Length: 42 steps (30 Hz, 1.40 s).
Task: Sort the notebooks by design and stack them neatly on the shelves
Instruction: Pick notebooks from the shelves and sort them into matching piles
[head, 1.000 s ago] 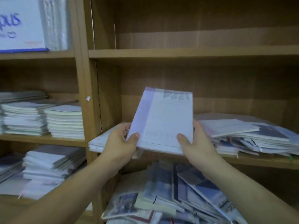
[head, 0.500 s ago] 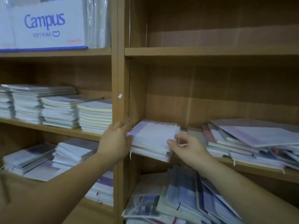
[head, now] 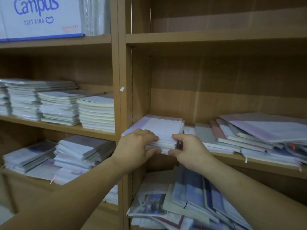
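a pale stack (head: 163,128) of notebooks lies flat at the left end of the middle shelf (head: 259,166) in the right bay, close beside the upright divider (head: 123,103), its front edge jutting a little past the shelf's lip. the left hand (head: 137,146) grips the stack's front left corner, fingers curled over the top cover and thumb pressed against the lower front edge. the right hand (head: 188,151) holds the front right corner the same way, forefinger bent over the top and thumb against the page edges below. to the right on the same shelf, just beside the stack, a loose pile (head: 259,135) of notebooks lies slanted and overlapping, with mauve and grey covers and some coloured tabs poking out. the shelf below carries a messy heap (head: 191,203) of blue and picture-covered notebooks, fanned and tilted. in the left bay, neat stacks (head: 61,107) sit side by side on the middle shelf, and rougher stacks (head: 79,151) lie on the one beneath. at the top left stands a white box (head: 39,17) printed "campus soft ring", with clear-wrapped packs (head: 95,15) just beside it.
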Each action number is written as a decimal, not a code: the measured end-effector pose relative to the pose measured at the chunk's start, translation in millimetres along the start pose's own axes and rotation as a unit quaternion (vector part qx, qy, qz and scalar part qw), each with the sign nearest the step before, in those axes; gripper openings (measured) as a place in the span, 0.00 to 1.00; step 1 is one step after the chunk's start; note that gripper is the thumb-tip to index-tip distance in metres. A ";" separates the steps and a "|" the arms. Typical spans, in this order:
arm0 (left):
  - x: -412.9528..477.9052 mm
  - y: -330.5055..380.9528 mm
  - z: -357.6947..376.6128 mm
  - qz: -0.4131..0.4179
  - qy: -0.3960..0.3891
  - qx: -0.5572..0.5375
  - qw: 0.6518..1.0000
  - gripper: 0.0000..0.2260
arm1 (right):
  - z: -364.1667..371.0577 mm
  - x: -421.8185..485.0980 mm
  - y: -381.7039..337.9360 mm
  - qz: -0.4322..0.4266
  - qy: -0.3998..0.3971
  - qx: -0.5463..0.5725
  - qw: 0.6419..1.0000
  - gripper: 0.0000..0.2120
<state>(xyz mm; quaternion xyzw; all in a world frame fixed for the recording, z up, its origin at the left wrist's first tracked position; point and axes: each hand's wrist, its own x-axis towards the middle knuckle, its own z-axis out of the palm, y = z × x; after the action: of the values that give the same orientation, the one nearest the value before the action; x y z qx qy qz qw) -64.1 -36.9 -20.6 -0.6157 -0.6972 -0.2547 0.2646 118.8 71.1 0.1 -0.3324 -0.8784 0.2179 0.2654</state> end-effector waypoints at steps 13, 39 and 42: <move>13.2 36.1 -14.4 -0.102 -0.087 0.095 0.986 0.30 | -82.1 -32.0 29.0 -0.077 0.046 -0.066 0.994 0.16; 142.2 231.6 44.2 -0.397 -0.054 -0.623 0.671 0.06 | -264.5 -90.1 236.5 0.121 0.162 -0.255 0.946 0.38; 135.5 234.4 44.7 -0.404 -0.051 -0.655 0.636 0.06 | -259.1 -88.7 226.4 0.090 0.185 -0.327 0.922 0.25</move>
<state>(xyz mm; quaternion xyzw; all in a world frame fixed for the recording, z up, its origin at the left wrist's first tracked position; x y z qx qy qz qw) 152.5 117.9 46.1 -0.2967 -0.5388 -0.6945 -0.3733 439.8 217.3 42.9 -0.5126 -0.8026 -0.1242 0.2787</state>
